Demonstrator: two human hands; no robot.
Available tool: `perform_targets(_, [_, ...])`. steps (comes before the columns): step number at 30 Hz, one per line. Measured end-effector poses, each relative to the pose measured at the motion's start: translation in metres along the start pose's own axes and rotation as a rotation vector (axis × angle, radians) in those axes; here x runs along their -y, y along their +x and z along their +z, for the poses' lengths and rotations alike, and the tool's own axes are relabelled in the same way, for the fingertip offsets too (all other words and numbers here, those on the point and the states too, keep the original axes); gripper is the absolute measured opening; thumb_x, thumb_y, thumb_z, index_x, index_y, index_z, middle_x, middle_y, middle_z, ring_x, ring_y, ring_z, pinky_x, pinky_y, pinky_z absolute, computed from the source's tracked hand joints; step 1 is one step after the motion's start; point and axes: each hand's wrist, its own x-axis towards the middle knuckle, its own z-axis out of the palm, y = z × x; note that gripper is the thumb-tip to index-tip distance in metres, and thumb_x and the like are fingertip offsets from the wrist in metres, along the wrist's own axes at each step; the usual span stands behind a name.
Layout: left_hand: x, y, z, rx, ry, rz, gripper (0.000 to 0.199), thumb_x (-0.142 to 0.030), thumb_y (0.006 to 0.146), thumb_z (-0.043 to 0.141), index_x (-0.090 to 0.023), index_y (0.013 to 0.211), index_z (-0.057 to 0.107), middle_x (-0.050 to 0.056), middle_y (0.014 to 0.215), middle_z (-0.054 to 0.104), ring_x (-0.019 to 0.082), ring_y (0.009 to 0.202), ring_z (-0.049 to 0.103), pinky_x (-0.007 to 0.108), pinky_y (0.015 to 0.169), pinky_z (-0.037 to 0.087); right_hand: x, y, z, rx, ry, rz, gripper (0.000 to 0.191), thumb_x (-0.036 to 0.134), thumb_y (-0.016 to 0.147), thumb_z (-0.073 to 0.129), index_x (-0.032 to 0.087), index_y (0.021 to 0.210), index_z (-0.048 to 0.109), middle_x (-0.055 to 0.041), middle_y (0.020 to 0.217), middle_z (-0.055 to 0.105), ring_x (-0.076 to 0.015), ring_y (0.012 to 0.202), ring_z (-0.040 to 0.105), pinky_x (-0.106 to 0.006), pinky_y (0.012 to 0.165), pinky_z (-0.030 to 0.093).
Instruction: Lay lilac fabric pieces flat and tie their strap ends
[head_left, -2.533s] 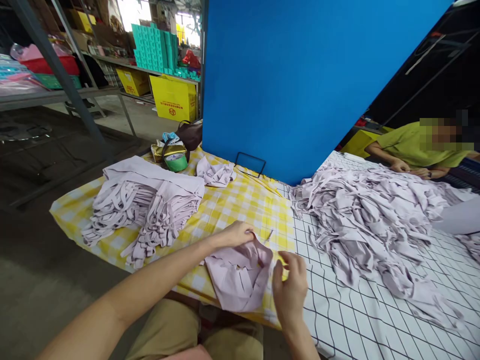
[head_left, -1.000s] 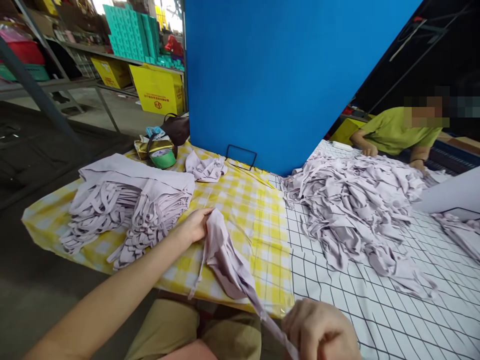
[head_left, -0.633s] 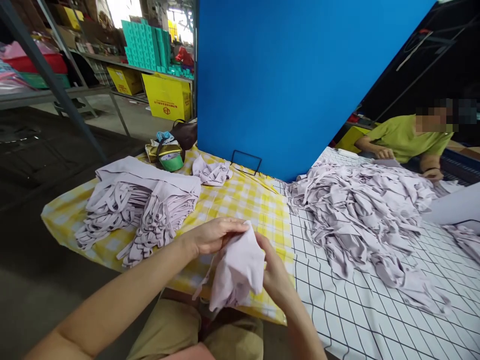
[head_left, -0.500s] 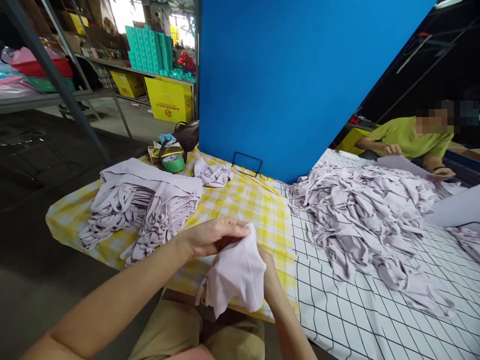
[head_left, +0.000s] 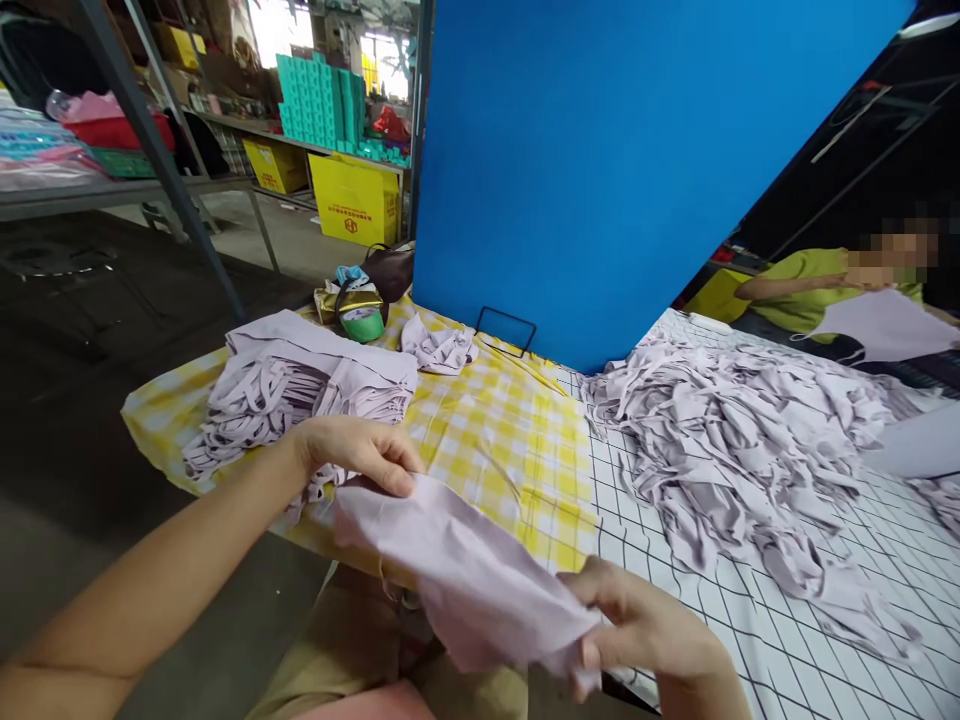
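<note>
A pale lilac fabric piece [head_left: 472,570] is stretched between my two hands above my lap and the table's front edge. My left hand [head_left: 367,455] pinches its upper left end, thumb on top. At the lower right end, my right hand [head_left: 637,620] grips the cloth between thumb and fingers. Just beyond my left hand lies a neat stack of lilac fabric pieces [head_left: 300,365] with looped straps hanging at its front. To the right is a large loose heap of similar lilac pieces [head_left: 727,430].
A yellow checked cloth [head_left: 510,430] and a white gridded cloth [head_left: 675,610] cover the table. Behind stands a tall blue panel [head_left: 585,170] with a black wire stand [head_left: 506,330]. Green tape [head_left: 362,322] and a crumpled lilac piece [head_left: 439,345] lie at the back. A co-worker [head_left: 810,290] holds up lilac fabric.
My hands have moved apart, left hand leftward and right hand rightward and down, so the bunched fabric is now spread out. The co-worker has raised a fabric piece.
</note>
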Motion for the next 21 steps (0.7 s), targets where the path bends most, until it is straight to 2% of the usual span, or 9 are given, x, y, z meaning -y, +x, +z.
perform_targets(1, [-0.001, -0.003, -0.004, 0.032, 0.063, -0.028, 0.030, -0.037, 0.073, 0.063, -0.015, 0.053, 0.059, 0.000, 0.047, 0.043, 0.009, 0.043, 0.034, 0.022, 0.041, 0.021, 0.004, -0.004, 0.001, 0.060, -0.100, -0.010, 0.025, 0.039, 0.075, 0.063, 0.016, 0.072, 0.070, -0.0008, 0.058, 0.063, -0.0142, 0.055, 0.058, -0.023, 0.054, 0.046])
perform_targets(2, [-0.001, -0.005, -0.007, 0.054, 0.119, -0.045, 0.032, -0.037, 0.075, 0.061, -0.015, 0.051, 0.057, 0.000, 0.047, 0.041, 0.008, 0.043, 0.033, 0.022, 0.041, 0.021, 0.007, -0.007, 0.003, 0.053, -0.201, -0.032, 0.024, 0.039, 0.075, 0.063, 0.017, 0.069, 0.069, -0.0005, 0.058, 0.063, -0.0139, 0.056, 0.057, -0.022, 0.054, 0.045])
perform_targets(6, [-0.001, -0.013, -0.012, 0.038, 0.268, -0.025, 0.035, -0.033, 0.079, 0.058, -0.017, 0.048, 0.054, -0.001, 0.046, 0.040, 0.009, 0.043, 0.035, 0.023, 0.042, 0.025, 0.011, -0.011, 0.009, -0.221, -0.445, -0.091, 0.018, 0.034, 0.078, 0.063, 0.022, 0.065, 0.067, -0.0012, 0.065, 0.065, -0.0161, 0.062, 0.057, -0.024, 0.058, 0.046])
perform_targets(11, [-0.005, -0.019, -0.009, -0.088, 0.298, 0.083, 0.020, -0.024, 0.065, 0.072, -0.018, 0.049, 0.062, 0.001, 0.048, 0.054, 0.012, 0.047, 0.046, 0.022, 0.048, 0.034, 0.002, -0.007, 0.014, -0.309, -0.537, 0.000, 0.025, 0.031, 0.089, 0.046, 0.027, 0.084, 0.070, -0.0041, 0.089, 0.068, -0.0224, 0.090, 0.060, -0.032, 0.077, 0.048])
perform_targets(14, [-0.015, -0.019, -0.001, -0.058, 0.326, 0.087, 0.018, -0.024, 0.067, 0.071, -0.018, 0.052, 0.064, 0.003, 0.053, 0.059, 0.013, 0.051, 0.051, 0.021, 0.054, 0.039, -0.012, 0.004, 0.024, -0.343, -0.505, 0.046, 0.026, 0.037, 0.087, 0.048, 0.029, 0.101, 0.068, -0.0048, 0.108, 0.066, -0.0257, 0.103, 0.056, -0.038, 0.087, 0.046])
perform_targets(17, [-0.025, -0.018, 0.008, -0.001, 0.345, 0.131, 0.019, -0.026, 0.074, 0.065, -0.018, 0.057, 0.065, 0.004, 0.058, 0.061, 0.015, 0.058, 0.055, 0.021, 0.057, 0.041, -0.024, 0.018, 0.038, -0.247, -0.391, 0.084, 0.037, 0.045, 0.089, 0.042, 0.030, 0.117, 0.061, -0.0058, 0.119, 0.061, -0.0268, 0.112, 0.051, -0.044, 0.096, 0.038])
perform_targets(19, [-0.028, -0.018, 0.012, 0.027, 0.384, 0.194, 0.020, -0.026, 0.077, 0.061, -0.018, 0.060, 0.064, 0.004, 0.057, 0.060, 0.015, 0.058, 0.055, 0.021, 0.057, 0.041, -0.028, 0.026, 0.048, -0.223, -0.302, 0.145, 0.045, 0.050, 0.090, 0.035, 0.028, 0.121, 0.058, -0.0071, 0.123, 0.057, -0.0265, 0.118, 0.046, -0.045, 0.101, 0.032])
perform_targets(21, [-0.030, -0.017, 0.014, 0.052, 0.442, 0.249, 0.023, -0.027, 0.081, 0.058, -0.017, 0.061, 0.063, 0.003, 0.056, 0.057, 0.014, 0.056, 0.054, 0.021, 0.056, 0.041, -0.031, 0.032, 0.056, -0.251, -0.207, 0.199, 0.053, 0.056, 0.089, 0.030, 0.024, 0.119, 0.060, -0.0095, 0.121, 0.057, -0.0272, 0.117, 0.046, -0.044, 0.100, 0.033])
